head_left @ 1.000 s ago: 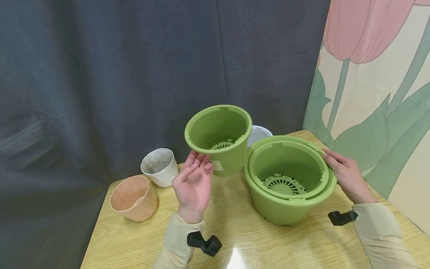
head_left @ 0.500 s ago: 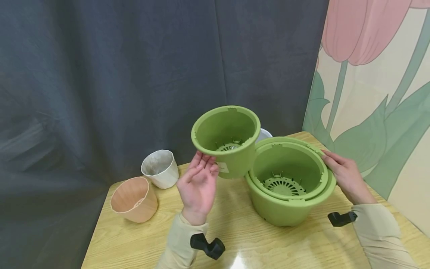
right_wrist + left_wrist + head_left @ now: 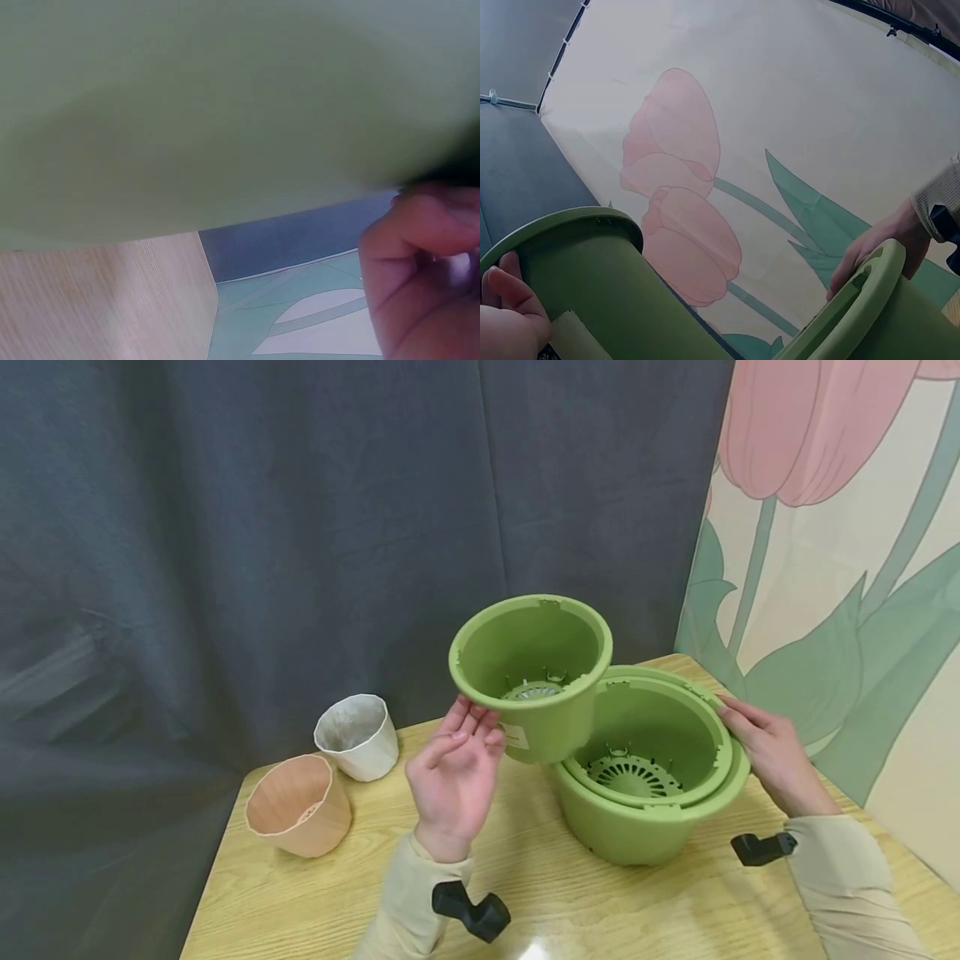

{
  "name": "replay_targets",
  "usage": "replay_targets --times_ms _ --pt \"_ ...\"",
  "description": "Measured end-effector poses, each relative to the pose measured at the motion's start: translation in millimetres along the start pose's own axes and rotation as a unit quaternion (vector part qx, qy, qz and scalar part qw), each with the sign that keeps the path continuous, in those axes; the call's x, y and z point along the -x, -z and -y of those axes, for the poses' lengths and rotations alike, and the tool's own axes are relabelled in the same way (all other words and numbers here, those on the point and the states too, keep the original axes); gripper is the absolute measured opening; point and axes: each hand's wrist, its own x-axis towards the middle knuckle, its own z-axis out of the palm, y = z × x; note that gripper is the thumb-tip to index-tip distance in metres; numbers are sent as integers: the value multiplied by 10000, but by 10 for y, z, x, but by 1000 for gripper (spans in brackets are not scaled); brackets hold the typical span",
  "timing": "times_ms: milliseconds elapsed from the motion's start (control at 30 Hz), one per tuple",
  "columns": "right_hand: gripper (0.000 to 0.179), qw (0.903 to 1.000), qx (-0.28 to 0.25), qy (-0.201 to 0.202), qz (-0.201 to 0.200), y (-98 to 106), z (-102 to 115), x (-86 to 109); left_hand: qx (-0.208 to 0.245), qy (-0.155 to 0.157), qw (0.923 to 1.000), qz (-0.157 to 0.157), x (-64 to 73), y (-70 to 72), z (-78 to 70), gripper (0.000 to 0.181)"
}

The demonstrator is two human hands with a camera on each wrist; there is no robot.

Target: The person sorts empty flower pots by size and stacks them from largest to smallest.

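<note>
My left hand holds a smaller green plastic flower pot by its near rim, palm up. The pot is raised and tilted so that its slotted bottom shows, and a pale label sits on its side. It overlaps the left side of a large green flower pot on the table, which has a medium green pot nested inside. With fingers over the right rim, my right hand grips the large pot. In the right wrist view, the curled fingers lie right at that pot's edge.
A white pot and a peach pot stand at the left of the wooden table. A dark curtain hangs behind. On the right is a wall covering with tulips.
My left hand has carried the smaller pot to the right, over the nested pots' left edge. It now covers the pale pot at the back. The right hand has stayed in place.
</note>
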Motion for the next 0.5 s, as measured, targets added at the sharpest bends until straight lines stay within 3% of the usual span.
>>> replay_targets --times_ms 500 --pt "65 10000 -40 47 -35 -5 -13 -7 -63 342 9993 96 -25 -69 133 39"
